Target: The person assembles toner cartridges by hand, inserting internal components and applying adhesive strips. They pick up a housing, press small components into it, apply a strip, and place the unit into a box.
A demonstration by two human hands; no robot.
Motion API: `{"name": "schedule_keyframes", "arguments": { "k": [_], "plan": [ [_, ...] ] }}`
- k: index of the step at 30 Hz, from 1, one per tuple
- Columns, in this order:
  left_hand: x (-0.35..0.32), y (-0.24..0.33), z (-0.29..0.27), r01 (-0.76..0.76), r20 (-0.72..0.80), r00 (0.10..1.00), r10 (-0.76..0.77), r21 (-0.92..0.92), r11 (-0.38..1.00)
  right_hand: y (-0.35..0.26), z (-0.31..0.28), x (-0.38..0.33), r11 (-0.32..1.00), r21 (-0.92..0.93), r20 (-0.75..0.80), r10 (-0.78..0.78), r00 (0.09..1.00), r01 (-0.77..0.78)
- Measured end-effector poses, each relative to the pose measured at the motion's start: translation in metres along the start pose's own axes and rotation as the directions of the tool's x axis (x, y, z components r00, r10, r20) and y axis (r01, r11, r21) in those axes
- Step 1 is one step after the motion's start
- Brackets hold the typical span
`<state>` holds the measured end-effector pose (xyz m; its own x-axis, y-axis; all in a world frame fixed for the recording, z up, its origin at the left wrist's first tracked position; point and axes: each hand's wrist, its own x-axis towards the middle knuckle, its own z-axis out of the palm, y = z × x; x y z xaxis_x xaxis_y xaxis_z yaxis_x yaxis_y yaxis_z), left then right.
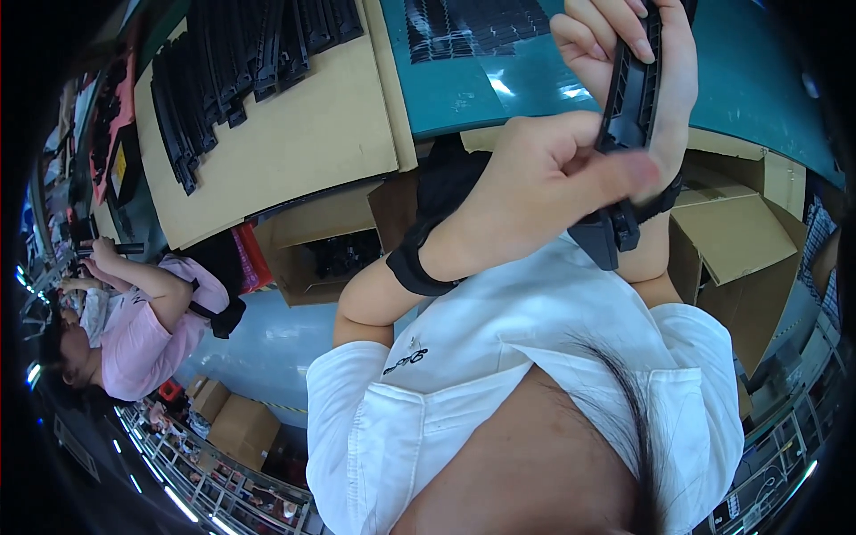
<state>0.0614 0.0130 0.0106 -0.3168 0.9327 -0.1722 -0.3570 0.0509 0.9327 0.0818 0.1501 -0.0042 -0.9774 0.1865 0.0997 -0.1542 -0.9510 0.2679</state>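
- Centrally, over the near edge of the teal tabletop (pixel 758 98), a long, narrow black plastic channel strip (pixel 629 111) is held aslant; its far end runs out of view, and its near end overhangs the edge toward the wearer's white shirt (pixel 535 312).
- The right hand (pixel 676 98), above the tabletop, is wrapped around the strip's far part, fingers curled over one side and palm against the other.
- The left hand (pixel 526 183), reaching in across the tabletop's near edge, is clamped on the near part, its blurred thumb lying across the front; most of its fingers are hidden.
- The strip looks light and fairly stiff, perhaps flexing a little along its length. Its smooth faces could slip, and its fine ribs seem the likeliest parts to snap; the solid side walls look the safest hold.
- In texture, it has a flat-floored trough, a ladder of small ribs along its sides, and a chunky block at the near end.
- At the tabletop's far side lie glossy dark strips (pixel 464 31) with zigzag edges, side by side.
- Left of the tabletop, matte tan cardboard (pixel 303 147) bears slim, slightly curved black strips (pixel 209 76).
- Below the tabletop's right part stands an open corrugated carton (pixel 736 236).
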Motion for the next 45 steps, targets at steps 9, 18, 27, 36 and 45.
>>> {"name": "schedule_keyframes", "arguments": {
  "k": [9,18,27,36,45],
  "plan": [
    [-0.001,0.0,-0.008,0.067,-0.06,0.994,-0.091,-0.324,0.944,0.003,0.012,0.01,0.81,-0.571,-0.101,-0.228,0.968,0.131],
    [-0.034,0.034,-0.153,-0.17,-0.498,0.851,0.169,0.044,0.985,-0.128,-0.001,-0.011,-0.756,-0.483,0.181,-0.581,0.794,-0.442],
    [-0.072,0.036,-0.29,0.107,-0.726,0.685,0.053,0.172,0.979,-0.183,-0.007,-0.008,-0.631,-0.242,-0.076,-0.745,0.663,-0.737],
    [-0.064,0.039,-0.29,0.644,-0.811,0.506,0.295,0.582,0.496,-0.177,-0.027,0.023,-0.592,0.114,0.043,-0.8,0.599,-0.798],
    [-0.067,0.051,-0.198,0.371,-0.695,0.603,0.391,0.679,0.633,-0.177,-0.01,0.032,-0.523,-0.026,0.014,-0.853,0.523,-0.852]
  ]
}}
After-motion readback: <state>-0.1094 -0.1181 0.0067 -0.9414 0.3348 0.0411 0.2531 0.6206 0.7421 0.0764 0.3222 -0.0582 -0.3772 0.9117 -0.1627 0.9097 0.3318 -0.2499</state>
